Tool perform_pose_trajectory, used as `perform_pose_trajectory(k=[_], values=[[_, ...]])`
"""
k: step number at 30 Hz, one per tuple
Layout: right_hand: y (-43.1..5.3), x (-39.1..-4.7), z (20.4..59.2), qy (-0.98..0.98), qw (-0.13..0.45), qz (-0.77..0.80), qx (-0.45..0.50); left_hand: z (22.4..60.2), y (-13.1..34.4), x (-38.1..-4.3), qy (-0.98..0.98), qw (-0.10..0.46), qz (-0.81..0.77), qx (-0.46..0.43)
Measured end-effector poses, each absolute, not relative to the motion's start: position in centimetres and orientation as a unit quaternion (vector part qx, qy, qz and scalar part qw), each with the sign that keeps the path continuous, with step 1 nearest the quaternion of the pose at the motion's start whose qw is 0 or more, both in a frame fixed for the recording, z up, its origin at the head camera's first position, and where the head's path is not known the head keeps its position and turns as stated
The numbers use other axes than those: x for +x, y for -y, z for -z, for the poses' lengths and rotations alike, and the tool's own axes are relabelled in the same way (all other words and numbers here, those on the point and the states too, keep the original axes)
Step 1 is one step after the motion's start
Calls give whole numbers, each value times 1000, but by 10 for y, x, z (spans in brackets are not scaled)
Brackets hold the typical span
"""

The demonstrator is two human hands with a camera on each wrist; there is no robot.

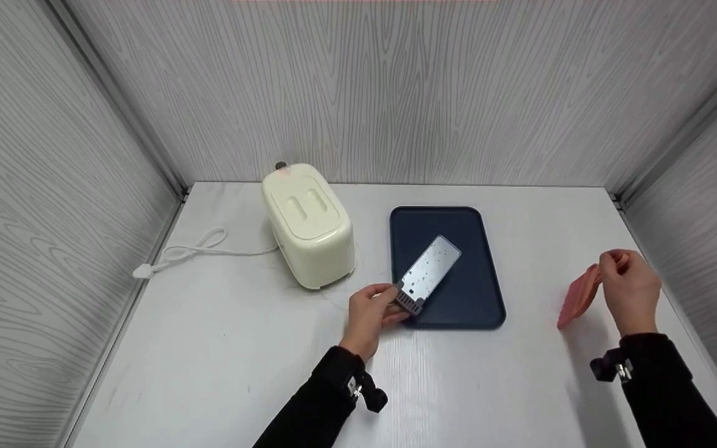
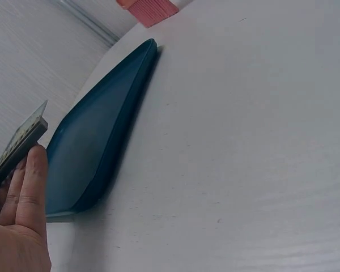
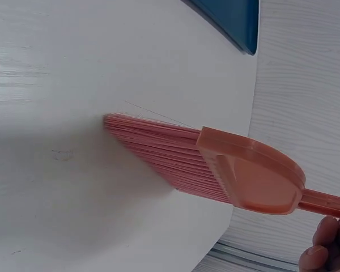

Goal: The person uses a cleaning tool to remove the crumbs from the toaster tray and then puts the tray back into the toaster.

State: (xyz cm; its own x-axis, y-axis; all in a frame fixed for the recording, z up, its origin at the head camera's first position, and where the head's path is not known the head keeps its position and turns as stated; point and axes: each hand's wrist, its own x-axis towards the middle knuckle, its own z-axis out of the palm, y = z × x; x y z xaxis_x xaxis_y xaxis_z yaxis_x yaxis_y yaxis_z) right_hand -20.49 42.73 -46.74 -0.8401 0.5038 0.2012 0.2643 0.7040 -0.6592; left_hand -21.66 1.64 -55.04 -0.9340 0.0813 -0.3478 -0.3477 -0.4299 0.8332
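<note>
While the speckled crumb tray (image 1: 430, 269) is pinched over the navy tray (image 1: 467, 295) by the left hand (image 1: 371, 316) — the pink brush (image 1: 581, 295) gripped by its handle (image 3: 323, 202) in the right hand (image 1: 632, 292) — it should be kept level, lest specks (image 1: 438, 255) slide off.

Two long black sleeves, the left sleeve (image 1: 305, 407) and the right sleeve (image 1: 670, 392), are plain and dark down to the wrists, where the bare left grip (image 1: 368, 317) and bare right grip (image 1: 632, 291) begin. On the left wrist sits a small black mount (image 1: 373, 395) with a chunky, knob-like end, a shiny silvery fitting (image 1: 357, 391) and a little pale patch (image 1: 351, 384). The right wrist carries a similar black mount (image 1: 604, 366) with its own bright metal piece (image 1: 623, 372); finer markings are too small to read.
</note>
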Motion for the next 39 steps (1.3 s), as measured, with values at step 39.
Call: perform_pose_trajectory(k=[39], values=[[-325, -220, 439, 780, 195, -594, -31, 550, -5, -221, -552, 145, -813, -113]])
